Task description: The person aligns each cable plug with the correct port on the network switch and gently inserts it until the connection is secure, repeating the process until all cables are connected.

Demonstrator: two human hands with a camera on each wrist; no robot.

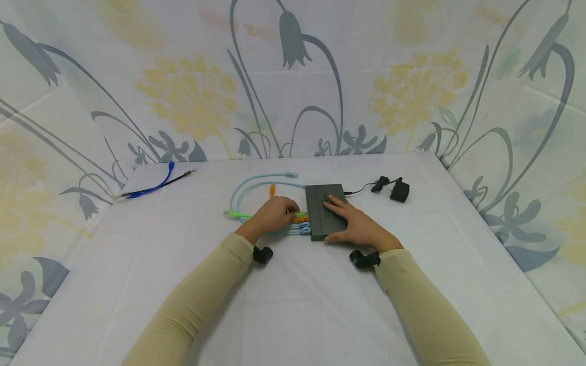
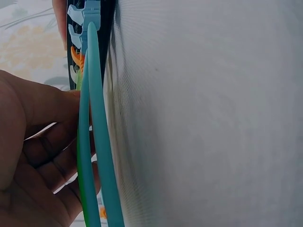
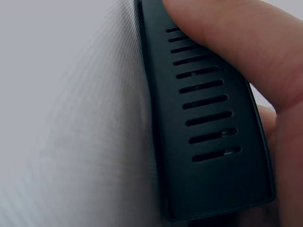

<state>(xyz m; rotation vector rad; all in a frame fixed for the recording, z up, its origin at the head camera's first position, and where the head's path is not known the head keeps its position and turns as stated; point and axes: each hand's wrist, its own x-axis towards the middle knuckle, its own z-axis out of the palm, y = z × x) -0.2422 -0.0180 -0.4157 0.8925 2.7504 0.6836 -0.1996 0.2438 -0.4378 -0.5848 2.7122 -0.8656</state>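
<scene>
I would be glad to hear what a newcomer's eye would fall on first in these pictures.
Probably the dark grey network switch near the middle of the white-covered table, with the right hand resting on it. Next comes the bright green Ethernet cable at its left side, pinched by the left hand. A vivid blue cable stands out at the table's far left.

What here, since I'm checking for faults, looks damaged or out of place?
Nothing looks damaged. Mildly odd: the boxy black power adapter lies on the white cloth, in no outlet, though its black cord reaches the flat dark-grey box.
</scene>
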